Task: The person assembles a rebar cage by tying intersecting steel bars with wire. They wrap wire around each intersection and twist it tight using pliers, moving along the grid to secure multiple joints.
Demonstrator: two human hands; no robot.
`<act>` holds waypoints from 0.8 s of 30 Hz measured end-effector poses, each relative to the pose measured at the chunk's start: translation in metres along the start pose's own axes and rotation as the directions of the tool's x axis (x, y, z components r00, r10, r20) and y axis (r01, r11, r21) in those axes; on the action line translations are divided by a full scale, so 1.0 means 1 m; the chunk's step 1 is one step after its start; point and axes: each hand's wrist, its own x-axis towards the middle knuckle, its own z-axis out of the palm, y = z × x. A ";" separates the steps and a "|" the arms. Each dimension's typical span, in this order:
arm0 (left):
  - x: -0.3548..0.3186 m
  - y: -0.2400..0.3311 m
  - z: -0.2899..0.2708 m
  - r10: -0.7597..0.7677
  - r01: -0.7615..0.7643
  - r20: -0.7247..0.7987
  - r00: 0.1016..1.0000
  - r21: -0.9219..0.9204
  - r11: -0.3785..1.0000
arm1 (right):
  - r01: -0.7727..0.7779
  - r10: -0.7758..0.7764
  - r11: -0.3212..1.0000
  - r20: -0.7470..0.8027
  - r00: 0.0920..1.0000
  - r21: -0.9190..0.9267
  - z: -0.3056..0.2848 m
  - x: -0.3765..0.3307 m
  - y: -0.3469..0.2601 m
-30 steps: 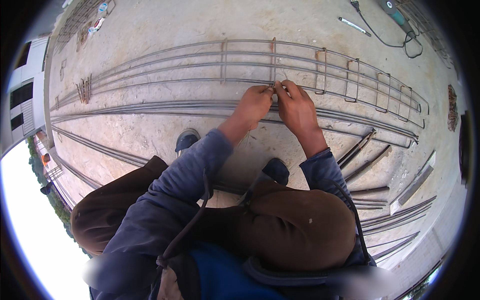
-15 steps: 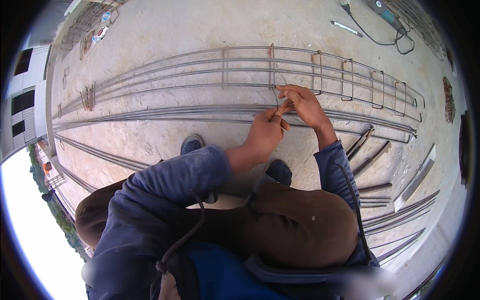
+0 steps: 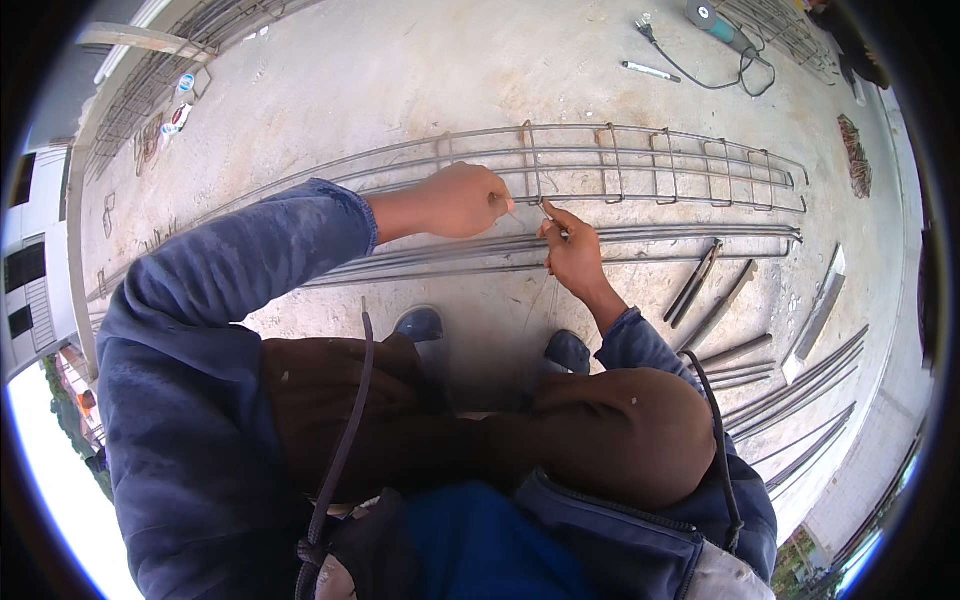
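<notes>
A long reinforcing-bar cage [image 3: 640, 160] lies across the concrete floor in front of me, its thin rods joined by rectangular stirrups [image 3: 612, 165]. My left hand [image 3: 460, 200] is over the cage's near rods, fingers closed in a pinch. A faint thin line shows at its fingertips, too blurred to name. Just right of it, my right hand [image 3: 575, 252] is closed at the cage's nearest rod, beside a stirrup [image 3: 530, 160]. Between its thumb and forefinger is a short thin piece of tie wire [image 3: 546, 211]. Loose steel bars [image 3: 680, 236] run beneath the right hand.
An angle grinder [image 3: 722, 28] with its cord and a marker pen [image 3: 650, 71] lie at the far right. Dark bar pieces [image 3: 728, 300], a flat metal strip [image 3: 816, 315] and more rods [image 3: 800, 385] are on the right. My shoes [image 3: 420, 323] stand near the loose bars.
My hands were together at the nearest rod; the left has swung left and away from me, apart from the right. The right has stayed near the rod, its fingers more curled. The view has shifted.
</notes>
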 end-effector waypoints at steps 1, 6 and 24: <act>0.023 -0.021 0.010 0.021 -0.022 -0.040 0.999 -0.024 0.999 | -0.010 0.011 0.999 -0.018 1.000 0.041 0.004 0.002 0.006; 0.099 -0.043 0.040 0.022 -0.029 -0.067 0.997 -0.098 0.995 | -0.003 0.008 0.992 -0.032 0.999 0.128 0.017 0.001 0.021; 0.115 -0.053 0.040 0.054 0.026 0.167 0.985 -0.445 0.895 | -0.268 0.270 0.962 -0.021 0.963 0.055 0.000 -0.016 -0.019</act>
